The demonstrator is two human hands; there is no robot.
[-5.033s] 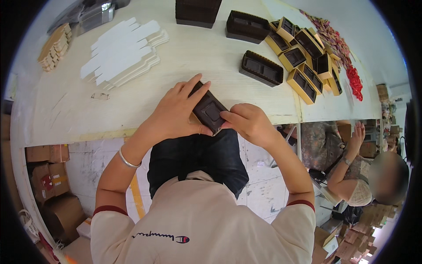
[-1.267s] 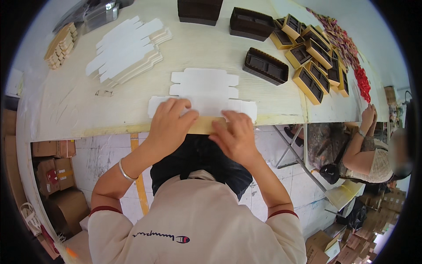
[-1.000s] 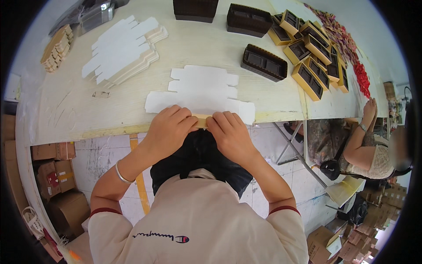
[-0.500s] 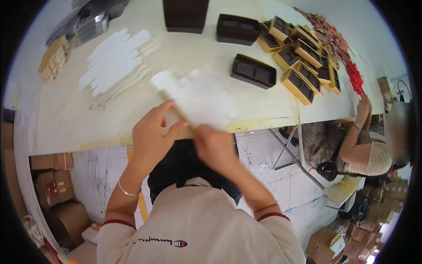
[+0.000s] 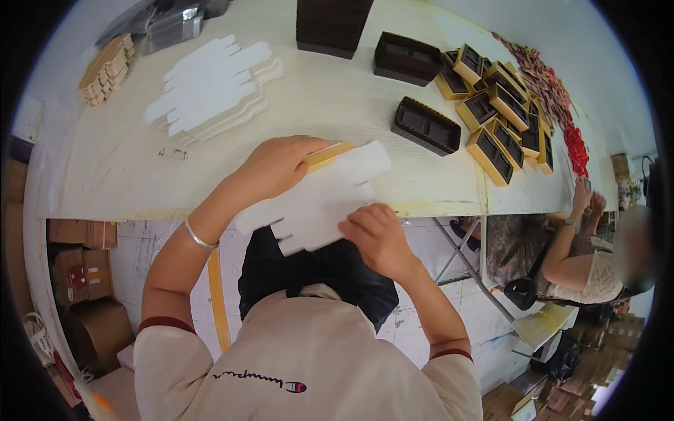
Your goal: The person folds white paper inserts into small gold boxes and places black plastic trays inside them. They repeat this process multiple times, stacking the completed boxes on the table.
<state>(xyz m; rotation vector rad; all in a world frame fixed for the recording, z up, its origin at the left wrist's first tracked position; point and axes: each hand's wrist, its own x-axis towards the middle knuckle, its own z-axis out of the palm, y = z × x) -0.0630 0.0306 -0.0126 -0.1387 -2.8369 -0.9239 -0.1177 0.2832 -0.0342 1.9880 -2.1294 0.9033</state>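
Note:
A flat white cardboard box blank [image 5: 319, 203] with notched flaps is held over the table's near edge, partly above my lap. My left hand [image 5: 277, 165] grips its far left side, where a folded strip shows the gold face of the card. The thumb of that hand is mostly hidden. My right hand [image 5: 379, 238] has curled fingers on the blank's right side, close to its near corner. Left of the blank on the table lies a stack of similar white box blanks [image 5: 207, 91]. A dark brown plastic tray [image 5: 425, 128] with compartments stands to the right.
Beyond are another dark tray [image 5: 407, 57] and a tall dark tray stack [image 5: 333, 28]. Gold boxes [image 5: 491, 158] with dark inserts pile up at right, near red wrapped pieces [image 5: 576, 151]. Folded gold card pieces [image 5: 107, 70] sit far left. A co-worker [image 5: 579, 263] sits at right.
The blank has turned and come nearer my lap. My left hand has moved to its far side, and my right hand has shifted right along it.

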